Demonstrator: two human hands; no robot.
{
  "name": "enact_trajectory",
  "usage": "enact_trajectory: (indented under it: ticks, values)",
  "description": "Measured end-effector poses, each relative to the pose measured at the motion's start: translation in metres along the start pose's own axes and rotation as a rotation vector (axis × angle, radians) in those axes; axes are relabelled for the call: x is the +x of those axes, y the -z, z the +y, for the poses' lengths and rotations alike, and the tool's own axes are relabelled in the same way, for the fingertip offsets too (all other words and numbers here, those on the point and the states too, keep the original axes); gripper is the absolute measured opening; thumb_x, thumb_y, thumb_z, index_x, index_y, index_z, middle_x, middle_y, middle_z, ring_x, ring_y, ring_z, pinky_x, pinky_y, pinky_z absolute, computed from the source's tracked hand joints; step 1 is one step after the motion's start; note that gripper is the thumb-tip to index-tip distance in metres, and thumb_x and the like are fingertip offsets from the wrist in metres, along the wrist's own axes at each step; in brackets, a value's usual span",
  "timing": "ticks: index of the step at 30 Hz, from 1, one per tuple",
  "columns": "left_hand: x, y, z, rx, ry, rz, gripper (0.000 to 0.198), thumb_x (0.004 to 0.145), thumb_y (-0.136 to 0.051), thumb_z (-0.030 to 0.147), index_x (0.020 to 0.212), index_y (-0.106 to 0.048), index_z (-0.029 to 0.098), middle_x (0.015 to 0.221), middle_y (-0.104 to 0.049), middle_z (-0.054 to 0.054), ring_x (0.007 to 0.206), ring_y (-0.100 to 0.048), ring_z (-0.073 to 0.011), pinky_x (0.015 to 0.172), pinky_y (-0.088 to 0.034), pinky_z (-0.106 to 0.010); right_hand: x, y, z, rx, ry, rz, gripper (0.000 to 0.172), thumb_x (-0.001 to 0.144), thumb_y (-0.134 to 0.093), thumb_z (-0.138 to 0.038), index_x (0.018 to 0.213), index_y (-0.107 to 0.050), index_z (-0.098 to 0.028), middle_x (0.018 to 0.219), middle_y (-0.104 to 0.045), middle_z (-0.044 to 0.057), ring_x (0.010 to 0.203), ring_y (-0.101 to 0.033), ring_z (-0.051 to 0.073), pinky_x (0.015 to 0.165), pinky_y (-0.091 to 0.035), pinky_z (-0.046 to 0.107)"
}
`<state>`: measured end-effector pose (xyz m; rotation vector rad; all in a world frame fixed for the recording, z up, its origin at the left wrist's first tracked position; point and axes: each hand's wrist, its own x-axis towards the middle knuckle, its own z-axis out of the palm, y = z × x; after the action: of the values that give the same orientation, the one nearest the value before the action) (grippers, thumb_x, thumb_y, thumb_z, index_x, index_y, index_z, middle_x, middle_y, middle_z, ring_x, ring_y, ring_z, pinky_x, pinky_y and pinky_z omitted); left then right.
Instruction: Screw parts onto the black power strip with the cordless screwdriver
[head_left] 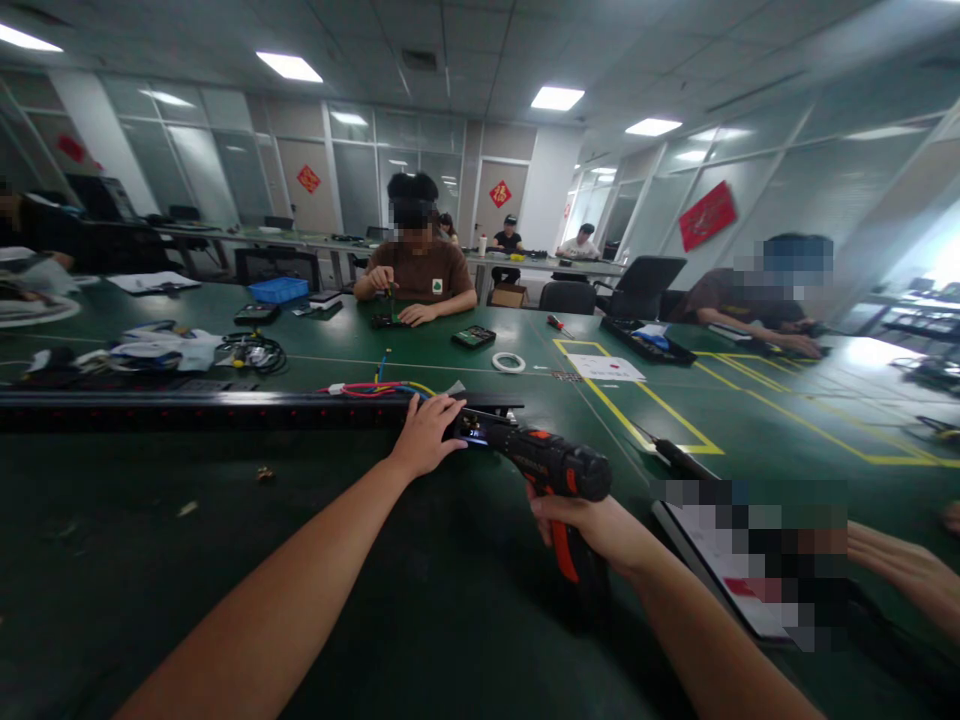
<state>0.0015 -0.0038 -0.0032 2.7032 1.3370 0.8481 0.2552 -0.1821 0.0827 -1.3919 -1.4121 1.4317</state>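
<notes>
Right hand: wrapped around the handle of the power driver, fingers closed on it.
Driver: black moulded plastic with orange panels, a stubby barrel on a slanting handle; its nose points at the bar's end, where a small light glows. Whether the bit is seated cannot be told; if tilted, it could slip and scratch the bar.
Left hand: spread over the bar near its right end, thumb on the near side; whether it clasps or only presses cannot be told. Thumb and driver nose are close, so a skidding bit could nick the thumb.
Black bar: long, straight, smooth and faintly glossy, lying across the table to the left; light pressure could let it twist under the driver's torque.
Wires: thin, pliable red, yellow and blue strands along the bar's top, beside the left fingers; a loose one could get pinched.
Tabletop: dark green, smooth; a small brass-coloured piece on it could roll away if knocked.
White ring: flat, round, well apart, beyond the bar.
</notes>
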Motion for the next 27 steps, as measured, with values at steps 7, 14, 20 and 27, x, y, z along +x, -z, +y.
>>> enact_trajectory:
  ticks: [7, 14, 20, 27]
  values:
    - [-0.0009, 0.0029, 0.0023, -0.002, 0.008, -0.003, 0.069, 0.099, -0.075, 0.041, 0.162, -0.051, 0.027, 0.158, -0.058, -0.013, 0.156, -0.044, -0.0346, 0.134, -0.014, -0.068, -0.0008, 0.0, -0.0001, 0.001, 0.01, -0.008, 0.027, 0.07, -0.078, -0.038, 0.087, -0.067, -0.02, 0.063, -0.067, -0.003, 0.061, -0.062, 0.018, 0.065, -0.051, 0.032]
    - [-0.0004, 0.0046, 0.0034, 0.0, 0.013, -0.013, 0.069, 0.099, -0.075, 0.041, 0.163, -0.05, 0.027, 0.159, -0.058, -0.014, 0.156, -0.044, -0.0347, 0.134, -0.013, -0.068, -0.0009, -0.0021, -0.0017, -0.008, 0.011, -0.004, 0.027, 0.07, -0.078, -0.039, 0.086, -0.066, -0.021, 0.062, -0.067, -0.002, 0.061, -0.063, 0.018, 0.065, -0.051, 0.033]
    - [-0.0002, 0.0045, 0.003, -0.012, 0.01, -0.016, 0.069, 0.099, -0.074, 0.042, 0.163, -0.05, 0.027, 0.159, -0.058, -0.014, 0.156, -0.043, -0.0352, 0.133, -0.013, -0.068, -0.0023, -0.0009, -0.0025, -0.014, 0.013, -0.006, 0.026, 0.072, -0.078, -0.04, 0.087, -0.068, -0.021, 0.063, -0.067, -0.002, 0.061, -0.064, 0.019, 0.067, -0.051, 0.034]
    - [-0.0004, 0.0032, 0.0019, 0.005, 0.008, -0.009, 0.071, 0.098, -0.076, 0.042, 0.163, -0.05, 0.027, 0.16, -0.057, -0.013, 0.156, -0.044, -0.0354, 0.134, -0.014, -0.067, -0.0007, -0.0008, 0.0, -0.005, 0.003, -0.019, 0.027, 0.072, -0.079, -0.04, 0.086, -0.066, -0.021, 0.063, -0.066, -0.002, 0.061, -0.062, 0.019, 0.066, -0.05, 0.033]
